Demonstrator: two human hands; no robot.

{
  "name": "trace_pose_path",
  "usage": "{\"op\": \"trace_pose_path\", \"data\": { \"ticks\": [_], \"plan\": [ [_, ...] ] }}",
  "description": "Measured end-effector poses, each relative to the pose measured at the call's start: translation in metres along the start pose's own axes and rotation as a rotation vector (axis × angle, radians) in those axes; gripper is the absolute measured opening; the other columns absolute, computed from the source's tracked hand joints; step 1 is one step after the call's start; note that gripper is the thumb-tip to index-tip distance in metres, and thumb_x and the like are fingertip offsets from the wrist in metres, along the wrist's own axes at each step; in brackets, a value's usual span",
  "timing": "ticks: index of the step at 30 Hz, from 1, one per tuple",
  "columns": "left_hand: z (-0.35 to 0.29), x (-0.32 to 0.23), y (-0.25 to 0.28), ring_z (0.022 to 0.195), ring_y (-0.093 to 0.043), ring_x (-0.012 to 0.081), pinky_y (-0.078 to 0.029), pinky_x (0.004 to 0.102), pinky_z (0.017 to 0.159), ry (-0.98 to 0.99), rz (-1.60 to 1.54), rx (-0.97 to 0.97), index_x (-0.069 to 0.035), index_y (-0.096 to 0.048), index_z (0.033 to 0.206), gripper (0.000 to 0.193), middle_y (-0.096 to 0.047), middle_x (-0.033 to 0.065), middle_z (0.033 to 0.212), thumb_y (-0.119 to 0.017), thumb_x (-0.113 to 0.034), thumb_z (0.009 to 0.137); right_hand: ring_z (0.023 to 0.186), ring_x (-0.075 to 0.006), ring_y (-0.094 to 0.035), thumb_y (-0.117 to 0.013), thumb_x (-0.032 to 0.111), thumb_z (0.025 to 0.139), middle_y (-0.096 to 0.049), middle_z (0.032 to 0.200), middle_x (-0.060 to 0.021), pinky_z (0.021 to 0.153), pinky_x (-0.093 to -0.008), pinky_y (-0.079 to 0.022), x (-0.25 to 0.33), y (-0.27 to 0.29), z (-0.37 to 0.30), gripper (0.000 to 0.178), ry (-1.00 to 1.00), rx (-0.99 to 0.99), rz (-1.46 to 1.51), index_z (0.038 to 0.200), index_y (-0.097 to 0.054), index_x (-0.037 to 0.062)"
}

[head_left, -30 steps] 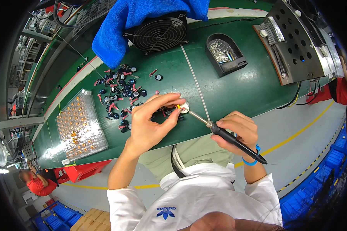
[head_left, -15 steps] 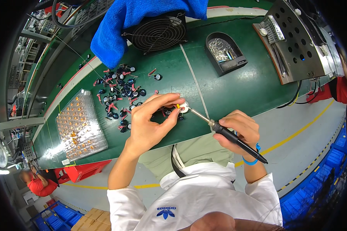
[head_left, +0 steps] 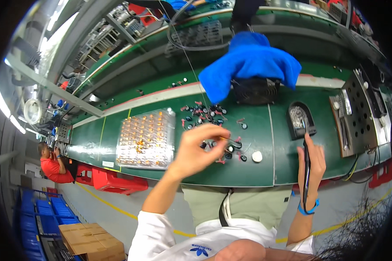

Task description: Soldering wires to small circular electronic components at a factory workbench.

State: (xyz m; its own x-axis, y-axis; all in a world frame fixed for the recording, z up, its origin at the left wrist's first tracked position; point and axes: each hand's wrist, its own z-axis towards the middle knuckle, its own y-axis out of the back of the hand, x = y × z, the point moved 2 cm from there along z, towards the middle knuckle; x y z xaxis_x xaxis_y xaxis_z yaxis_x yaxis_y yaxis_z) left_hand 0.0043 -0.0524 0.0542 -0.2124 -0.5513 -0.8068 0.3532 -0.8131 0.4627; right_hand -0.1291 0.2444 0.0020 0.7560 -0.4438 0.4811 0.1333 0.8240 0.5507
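Black and slim, the soldering iron [head_left: 307, 174] stood in the person's right hand [head_left: 312, 167], its long axis running nearly straight away from the body. Its working end pointed up toward the black tray [head_left: 295, 131] of wire bits; whether the tip touched them I could not tell. The rear end reached back over the wrist, beside a blue band [head_left: 309, 208]. The handle looked smooth and dark, while the metal front was blurred.

The right hand was closed lightly around the handle, index finger stretched along it and thumb at the side. The left hand [head_left: 198, 148] was pinched, thumb and index fingertips together on a small part [head_left: 224, 138] with a thin yellow-orange piece; the rest of it was too small to make out. That part hung over the green surface [head_left: 252, 176], near scattered dark components [head_left: 204, 115] and left of a white disc [head_left: 257, 156]
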Motion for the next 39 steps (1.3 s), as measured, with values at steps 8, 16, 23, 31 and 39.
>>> {"op": "trace_pose_path", "data": {
  "ticks": [8, 16, 23, 31, 39],
  "plan": [
    [0.087, 0.122, 0.168, 0.1, -0.076, 0.0264, -0.06, 0.0364, 0.09, 0.121, 0.729, -0.309, 0.001, -0.074, 0.116, 0.032, -0.077, 0.0156, 0.11, -0.072, 0.0, 0.084, 0.077, -0.0245, -0.072, -0.068, -0.004, 0.095, -0.073, 0.086, -0.0159, 0.076, -0.035, -0.058, 0.03, -0.024, -0.015, 0.044, 0.003, 0.024, 0.356, 0.138, -0.06, -0.0068],
    [0.109, 0.193, 0.17, 0.088, -0.075, 0.0367, -0.06, 0.0442, 0.085, 0.272, 0.935, -0.048, -0.002, -0.078, 0.105, 0.021, -0.076, 0.0215, 0.097, -0.071, -0.008, 0.086, 0.075, -0.0239, -0.072, -0.069, -0.004, 0.095, -0.073, 0.085, -0.0152, 0.074, -0.0341, -0.058, 0.027, -0.032, -0.018, 0.044, 0.017, -0.011, 0.407, 0.138, -0.06, -0.0046],
    [0.101, 0.151, 0.163, 0.081, -0.077, 0.0215, -0.06, 0.0319, 0.075, 0.147, 0.564, -0.253, 0.002, -0.076, 0.104, 0.018, -0.078, 0.0153, 0.09, -0.074, -0.005, 0.088, 0.075, -0.0239, -0.073, -0.069, -0.003, 0.095, -0.074, 0.086, -0.0156, 0.073, -0.0335, -0.057, 0.023, -0.028, -0.019, 0.044, 0.024, -0.037, 0.396, 0.138, -0.061, -0.0039],
    [0.123, 0.201, 0.147, 0.084, -0.078, 0.0238, -0.061, 0.0328, 0.081, 0.294, 0.597, -0.181, 0.0, -0.078, 0.1, 0.02, -0.079, 0.0149, 0.093, -0.08, -0.004, 0.08, 0.074, -0.0232, -0.073, -0.07, -0.003, 0.094, -0.074, 0.083, -0.0145, 0.073, -0.0317, -0.056, 0.028, -0.031, -0.02, 0.041, -0.008, -0.025, 0.376, 0.134, -0.063, -0.0035],
    [0.109, 0.142, 0.139, 0.09, -0.077, 0.0201, -0.061, 0.0328, 0.084, 0.148, 0.51, -0.213, 0.001, -0.078, 0.102, 0.018, -0.08, 0.0133, 0.095, -0.078, -0.002, 0.084, 0.07, -0.0209, -0.07, -0.072, -0.003, 0.093, -0.074, 0.084, -0.0144, 0.069, -0.03, -0.055, 0.027, -0.03, -0.02, 0.042, -0.025, -0.024, 0.37, 0.134, -0.063, -0.0033]
  ]
}}
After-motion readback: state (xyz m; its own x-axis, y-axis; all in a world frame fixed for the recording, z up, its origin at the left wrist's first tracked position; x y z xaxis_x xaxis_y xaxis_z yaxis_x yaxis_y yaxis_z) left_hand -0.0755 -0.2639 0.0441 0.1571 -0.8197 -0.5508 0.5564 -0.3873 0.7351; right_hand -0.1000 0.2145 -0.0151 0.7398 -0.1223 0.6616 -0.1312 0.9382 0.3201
